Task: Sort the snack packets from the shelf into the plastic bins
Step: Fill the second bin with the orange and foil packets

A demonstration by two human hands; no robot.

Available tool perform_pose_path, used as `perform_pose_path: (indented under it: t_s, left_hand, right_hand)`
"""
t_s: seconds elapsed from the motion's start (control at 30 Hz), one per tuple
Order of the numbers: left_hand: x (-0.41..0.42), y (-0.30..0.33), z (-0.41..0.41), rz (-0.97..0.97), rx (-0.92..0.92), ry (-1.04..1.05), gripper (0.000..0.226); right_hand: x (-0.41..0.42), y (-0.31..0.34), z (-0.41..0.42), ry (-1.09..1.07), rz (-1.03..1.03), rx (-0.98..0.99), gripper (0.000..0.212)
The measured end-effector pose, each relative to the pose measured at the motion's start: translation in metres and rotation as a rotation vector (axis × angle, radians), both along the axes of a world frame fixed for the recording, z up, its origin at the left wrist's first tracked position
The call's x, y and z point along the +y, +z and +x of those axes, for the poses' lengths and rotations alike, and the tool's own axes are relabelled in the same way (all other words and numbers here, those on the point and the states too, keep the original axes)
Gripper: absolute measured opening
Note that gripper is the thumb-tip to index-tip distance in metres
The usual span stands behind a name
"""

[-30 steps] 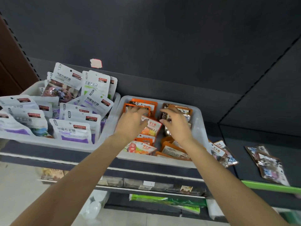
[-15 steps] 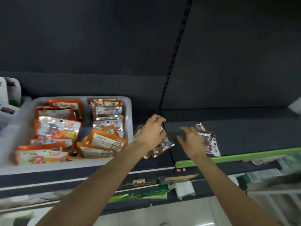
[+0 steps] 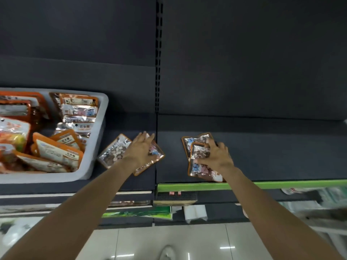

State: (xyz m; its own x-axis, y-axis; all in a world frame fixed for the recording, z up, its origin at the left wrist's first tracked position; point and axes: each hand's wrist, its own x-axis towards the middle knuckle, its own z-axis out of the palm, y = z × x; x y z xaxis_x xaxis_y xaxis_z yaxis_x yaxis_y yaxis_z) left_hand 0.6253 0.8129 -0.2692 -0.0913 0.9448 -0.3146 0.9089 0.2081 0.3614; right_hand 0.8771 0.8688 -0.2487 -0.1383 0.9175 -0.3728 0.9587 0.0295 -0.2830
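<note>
A white plastic bin (image 3: 97, 128) stands at the left on the dark shelf (image 3: 272, 156), filled with several orange-edged snack packets (image 3: 56, 149). Right of the bin lie two clear orange-edged packets (image 3: 114, 152) of small candies. My left hand (image 3: 140, 149) lies flat on them with straight fingers. Further right a small pile of the same packets (image 3: 197, 147) lies on the shelf. My right hand (image 3: 216, 156) rests on this pile, its fingers bent over the top packet; a firm grip cannot be made out.
A slotted upright (image 3: 158, 53) divides the dark back wall. A green strip (image 3: 262, 184) edges the right shelf's front. Lower shelves hold green and white packs (image 3: 139, 212). The tiled floor (image 3: 169, 241) lies below.
Both hands left the bin and moved right to the loose packets on the shelf. The view swung right, so the first bin of white pouches is out of sight.
</note>
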Motion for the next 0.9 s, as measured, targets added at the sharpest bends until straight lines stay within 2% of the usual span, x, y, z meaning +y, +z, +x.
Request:
perform_pose_path:
  t_s: [0.13,0.27,0.37,0.5,0.6,0.7,0.77,0.9]
  left_hand:
    - [0.007,-0.002,0.008,0.027,-0.035,0.012,0.087]
    - [0.014,0.005,0.006,0.063,-0.031,0.029,0.098]
    - [0.017,0.01,-0.004,0.068,0.002,0.108,0.1]
    - [0.016,0.01,-0.006,0.082,-0.021,0.169,0.075]
    - [0.02,0.01,-0.005,0.159,0.014,0.182,0.045]
    - [0.022,0.014,-0.003,0.211,-0.124,0.214,0.016]
    - [0.02,0.02,-0.002,0.266,-0.233,0.193,0.011]
    - [0.01,0.047,0.003,0.42,-0.38,0.16,0.01]
  right_hand:
    - [0.004,0.004,-0.005,0.039,0.075,0.02,0.084]
    - [0.007,0.013,-0.005,0.002,0.143,0.07,0.081]
    - [0.008,0.018,-0.005,-0.04,0.157,0.18,0.076]
    - [0.005,0.026,-0.011,-0.036,0.175,0.295,0.045]
    - [0.002,0.033,-0.02,-0.009,0.183,0.33,0.033]
    - [0.003,0.038,-0.025,0.001,0.204,0.356,0.025]
    - [0.005,0.04,-0.025,0.021,0.203,0.335,0.021]
    - [0.003,0.046,-0.028,0.076,0.288,0.143,0.013]
